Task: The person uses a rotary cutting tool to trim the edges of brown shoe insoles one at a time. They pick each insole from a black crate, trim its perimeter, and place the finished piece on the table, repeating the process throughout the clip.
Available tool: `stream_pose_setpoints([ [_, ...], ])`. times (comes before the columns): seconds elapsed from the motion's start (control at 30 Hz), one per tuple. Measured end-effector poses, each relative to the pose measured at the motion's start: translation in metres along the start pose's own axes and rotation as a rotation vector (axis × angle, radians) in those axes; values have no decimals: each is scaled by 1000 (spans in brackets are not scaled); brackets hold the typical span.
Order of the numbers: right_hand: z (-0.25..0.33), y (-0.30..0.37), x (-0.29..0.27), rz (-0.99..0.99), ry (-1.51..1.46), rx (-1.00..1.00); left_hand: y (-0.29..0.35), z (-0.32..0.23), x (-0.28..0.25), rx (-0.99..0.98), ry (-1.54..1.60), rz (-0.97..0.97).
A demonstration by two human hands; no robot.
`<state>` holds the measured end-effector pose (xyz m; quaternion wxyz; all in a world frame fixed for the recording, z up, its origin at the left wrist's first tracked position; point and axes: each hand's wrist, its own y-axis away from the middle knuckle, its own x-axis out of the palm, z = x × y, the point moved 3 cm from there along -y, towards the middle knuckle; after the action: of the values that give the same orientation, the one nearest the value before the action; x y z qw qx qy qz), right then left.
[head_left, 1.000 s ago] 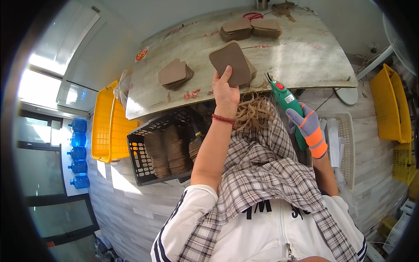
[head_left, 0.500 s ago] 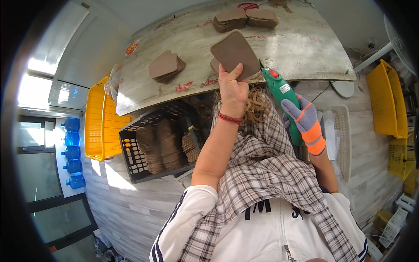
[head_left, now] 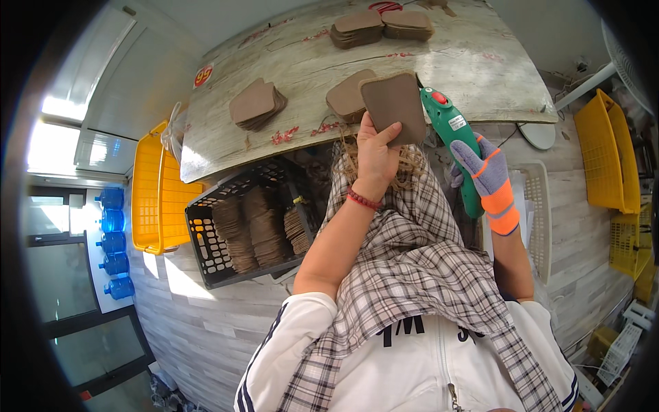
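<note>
Three stacks of brown pads (head_left: 257, 104) lie on the table (head_left: 480, 62). One brown pad (head_left: 395, 110) is clamped in the left hand (head_left: 377, 154) over the table's near edge. One green glue gun (head_left: 456, 141), right, is gripped by the gloved right hand (head_left: 484, 168). One black crate (head_left: 240, 223) sits left.

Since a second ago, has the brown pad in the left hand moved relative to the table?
Yes. The brown pad in the left hand shifted right, off the stack on the table, toward the green tool.

I see a small white label (head_left: 456, 123) on the green glue gun (head_left: 454, 144), and a red-orange sticker (head_left: 202, 75) at the worn tabletop's (head_left: 288, 65) left corner.
</note>
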<state>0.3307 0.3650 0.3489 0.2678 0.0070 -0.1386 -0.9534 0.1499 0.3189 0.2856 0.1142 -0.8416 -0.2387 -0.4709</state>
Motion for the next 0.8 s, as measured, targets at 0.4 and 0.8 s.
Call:
stream_pose_setpoints([
  [0.4, 18, 18, -22, 182, 272, 56, -3, -61, -28, -176, -479, 249],
  [0.8, 12, 20, -2, 240, 334, 66, 13, -77, -30, -443, -726, 317],
])
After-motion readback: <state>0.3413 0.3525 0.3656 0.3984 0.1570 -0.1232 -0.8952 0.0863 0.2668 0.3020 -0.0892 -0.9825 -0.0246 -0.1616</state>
